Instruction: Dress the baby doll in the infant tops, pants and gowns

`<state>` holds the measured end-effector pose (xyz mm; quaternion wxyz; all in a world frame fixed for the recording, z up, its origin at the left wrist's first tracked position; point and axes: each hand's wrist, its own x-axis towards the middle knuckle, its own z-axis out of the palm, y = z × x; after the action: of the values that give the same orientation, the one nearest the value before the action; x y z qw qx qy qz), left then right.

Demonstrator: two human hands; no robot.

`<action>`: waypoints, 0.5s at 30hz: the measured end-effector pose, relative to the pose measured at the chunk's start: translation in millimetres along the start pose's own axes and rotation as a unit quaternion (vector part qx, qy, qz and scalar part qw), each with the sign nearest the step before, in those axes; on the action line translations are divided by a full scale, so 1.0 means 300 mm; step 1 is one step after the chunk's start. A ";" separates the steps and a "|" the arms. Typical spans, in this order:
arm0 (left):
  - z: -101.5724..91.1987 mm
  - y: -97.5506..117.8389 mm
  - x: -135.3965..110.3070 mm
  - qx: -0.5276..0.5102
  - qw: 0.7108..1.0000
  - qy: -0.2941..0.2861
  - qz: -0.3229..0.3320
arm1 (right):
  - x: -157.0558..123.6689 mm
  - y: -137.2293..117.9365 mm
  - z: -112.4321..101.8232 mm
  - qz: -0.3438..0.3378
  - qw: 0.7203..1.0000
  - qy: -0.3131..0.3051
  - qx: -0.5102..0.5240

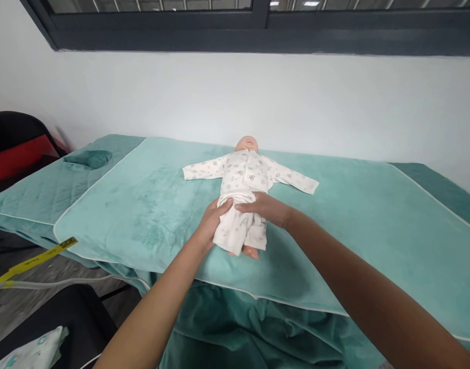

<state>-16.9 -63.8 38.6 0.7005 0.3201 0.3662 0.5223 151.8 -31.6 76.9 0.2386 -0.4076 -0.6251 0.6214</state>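
A baby doll (pixel 247 144) lies on its back on the green bed cover, head toward the wall. It wears a white patterned long-sleeved top (pixel 244 171) with both sleeves stretched out sideways. White patterned baby pants (pixel 235 230) cover its legs, and the feet show below the hems. My left hand (pixel 215 218) grips the pants at the left side of the waist, thumb on top. From the right, my right hand (pixel 263 206) holds the waist of the pants, its thumb across the front. Most of the fingers are hidden behind the doll's sides.
The bed (pixel 150 200) stands against a white wall under a dark window frame (pixel 235 41). A face-hole pad (pixel 46 189) lies at its left end. At lower left are a black chair (pixel 66 323) with patterned cloth (pixel 35 351), and a cable with a yellow tag (pixel 35 261).
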 end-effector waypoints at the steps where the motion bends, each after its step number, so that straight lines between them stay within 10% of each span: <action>1: 0.016 -0.003 -0.013 -0.005 1.000 0.017 0.008 | 0.005 0.007 0.001 -0.012 1.000 0.026 -0.007; 9: 0.130 -0.091 -0.242 -0.084 0.986 0.144 0.003 | 0.030 0.033 0.019 -0.086 0.929 0.047 -0.357; 15: 0.099 -0.199 -0.369 -0.090 0.969 0.228 -0.012 | 0.024 0.033 0.061 -0.057 0.884 0.029 -0.464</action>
<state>17.3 -187.4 24.5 0.6306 0.1235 0.4719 0.6036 135.2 -37.7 63.7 0.0753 -0.4526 -0.8572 0.2339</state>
